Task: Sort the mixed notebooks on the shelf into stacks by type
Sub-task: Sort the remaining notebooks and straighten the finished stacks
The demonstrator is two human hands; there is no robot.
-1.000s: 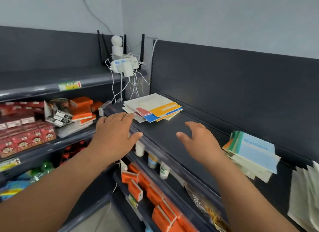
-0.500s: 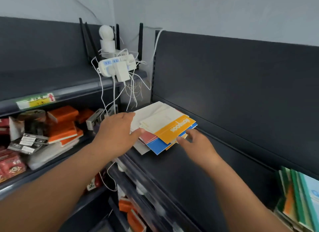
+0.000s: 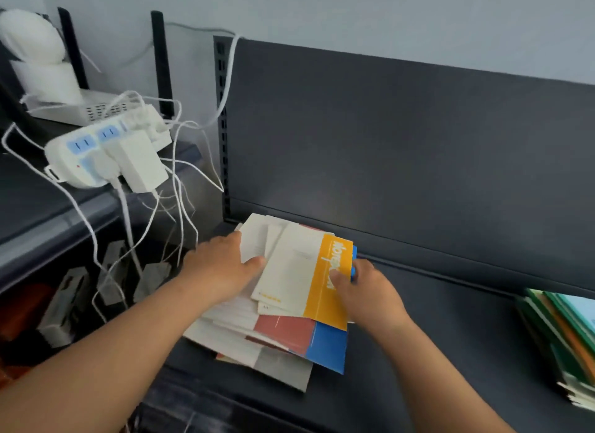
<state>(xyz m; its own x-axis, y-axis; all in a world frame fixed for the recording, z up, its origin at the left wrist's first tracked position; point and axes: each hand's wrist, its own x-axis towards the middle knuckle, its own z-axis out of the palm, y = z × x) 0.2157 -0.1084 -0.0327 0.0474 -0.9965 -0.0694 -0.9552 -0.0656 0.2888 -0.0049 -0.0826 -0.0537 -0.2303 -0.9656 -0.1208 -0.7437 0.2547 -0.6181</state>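
at the back left corner of the dark shelf (image 3: 418, 352), hard against its back panel, lies the mixed pile of notebooks (image 3: 283, 310), fanned out and skewed, its front reaching toward the shelf's front edge. on top sits a white and orange notebook (image 3: 309, 271); under it show a red cover (image 3: 283, 331), a blue cover (image 3: 326, 349) and several pale ones. the left hand (image 3: 222, 271) lies flat on the pile's left side, fingers spread over a white cover, clamped on nothing. the right hand (image 3: 367, 291) has its thumb on the orange strip and its fingers curled behind the right edge of the upper books, so it looks pinched on that edge, though how many books it has i cannot tell. a second stack (image 3: 560, 339), greens and orange, stands at the shelf's right end, well apart.

these look thin, light and floppy, with smooth covers that should slide over one another. a one-edge pinch would likely let a book droop or drag its neighbours; better to hold the pile down with the left hand and take each book by its long edge, thumb above, fingers below.
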